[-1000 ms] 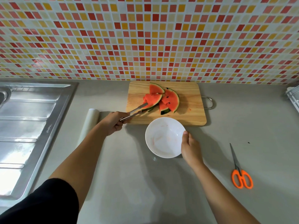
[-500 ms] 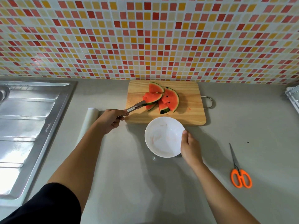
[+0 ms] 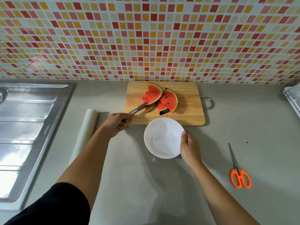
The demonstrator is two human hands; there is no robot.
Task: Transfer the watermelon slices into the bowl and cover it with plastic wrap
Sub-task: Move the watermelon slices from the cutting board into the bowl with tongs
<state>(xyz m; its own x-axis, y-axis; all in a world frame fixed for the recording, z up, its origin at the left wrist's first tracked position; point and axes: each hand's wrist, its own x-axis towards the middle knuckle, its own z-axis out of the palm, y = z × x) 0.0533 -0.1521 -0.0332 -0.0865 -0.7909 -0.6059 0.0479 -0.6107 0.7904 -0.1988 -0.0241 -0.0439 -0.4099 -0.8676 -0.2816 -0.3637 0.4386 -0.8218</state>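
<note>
We are gripping the metal tongs (image 3: 138,108) in our left hand (image 3: 116,123), fingers curled tight around the handles, tips meeting the watermelon slices (image 3: 159,100) stacked on the wooden cutting board (image 3: 186,114) by the surface's back edge. We should be squeezing steadily, lifting level. Our right hand (image 3: 189,147) is cupping the white bowl (image 3: 163,138), thumb on its rim, steadying it.
</note>
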